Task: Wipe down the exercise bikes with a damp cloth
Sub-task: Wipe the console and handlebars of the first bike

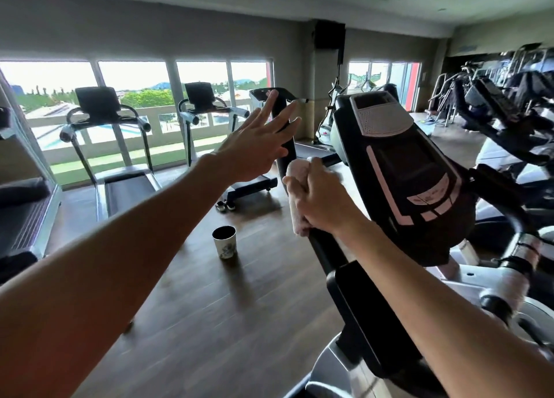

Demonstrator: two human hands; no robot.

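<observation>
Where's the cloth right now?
In the head view, the cloth is just right of centre, wrapped around the bike's black handlebar and gripped by the right hand, left of the console.

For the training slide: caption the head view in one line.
Right hand wraps a cloth around the exercise bike's handlebar; left hand open in the air.

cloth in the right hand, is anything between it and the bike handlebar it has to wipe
Nothing visible. The right hand already grips the cloth wrapped around the black handlebar, so the cloth touches the bar. The left hand is open in the air to the left, clear of it.
</observation>
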